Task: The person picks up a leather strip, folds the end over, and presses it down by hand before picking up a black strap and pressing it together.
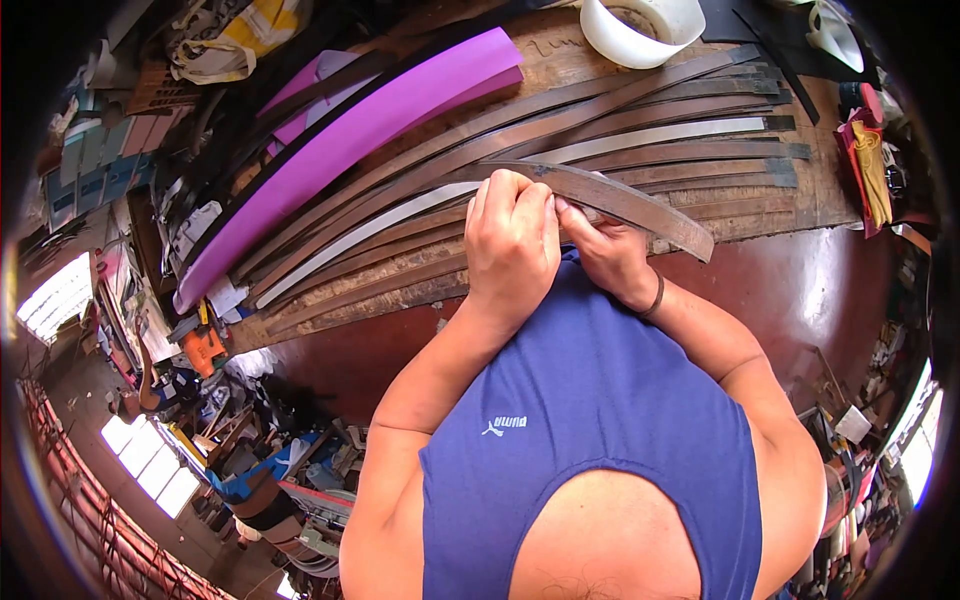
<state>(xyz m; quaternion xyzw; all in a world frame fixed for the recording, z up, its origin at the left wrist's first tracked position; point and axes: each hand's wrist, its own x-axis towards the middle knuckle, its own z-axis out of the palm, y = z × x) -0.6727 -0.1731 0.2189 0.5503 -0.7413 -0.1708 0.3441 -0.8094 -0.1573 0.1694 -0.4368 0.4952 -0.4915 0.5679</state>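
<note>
One brown strip (620,196) — narrow, bowed, unevenly toned.

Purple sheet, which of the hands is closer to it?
Left. In the picture, the left hand is below and rightward of the purple sheet; the right hand is farther rightward, beyond the left.

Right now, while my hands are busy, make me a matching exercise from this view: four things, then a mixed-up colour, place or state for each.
Things:
1. Sleeveless top
2. Curled sheet
3. Wristband
4. Raised strip

Matches:
A. Around the wrist of the right hand
B. Purple
C. Gripped by the left hand
D. Blue

Pairs: 1-D, 2-B, 3-A, 4-C
</note>
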